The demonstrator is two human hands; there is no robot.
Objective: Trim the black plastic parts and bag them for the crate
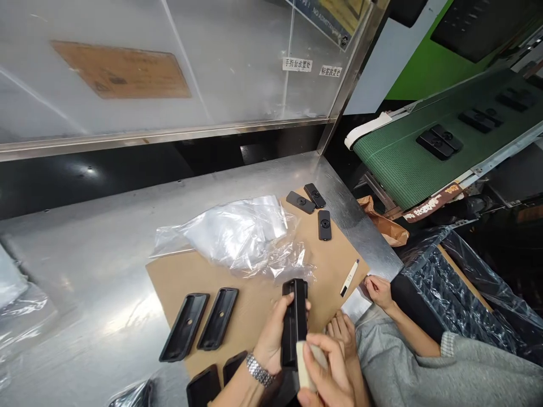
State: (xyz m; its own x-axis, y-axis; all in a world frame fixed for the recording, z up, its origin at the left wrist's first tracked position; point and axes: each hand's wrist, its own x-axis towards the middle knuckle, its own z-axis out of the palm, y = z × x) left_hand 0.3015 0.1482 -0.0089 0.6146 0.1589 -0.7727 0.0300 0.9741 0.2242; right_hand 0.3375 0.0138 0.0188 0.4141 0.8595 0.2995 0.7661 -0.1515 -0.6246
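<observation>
My left hand [274, 330], with a metal watch on its wrist, is closed around a long black plastic part [300, 311] above the brown cardboard sheet [250, 308]. The part's long hollow side is partly visible; whether it is one piece or two together I cannot tell. In my right hand [331, 367] is a cream-coloured block [306, 364], pinched between thumb and fingers against the part's near end. To the left lie two open black plastic trays [185, 328], hollow side up, each with a small hole. More black trays [203, 387] sit near the bottom edge, partly cut off.
A clear plastic bag [241, 232] lies across the cardboard. Beyond it are three small black pieces [324, 225] and a white marker [349, 278]. Close on my right, another person's hands [379, 291] and grey sleeve appear. A green conveyor belt [394, 164] carries black parts.
</observation>
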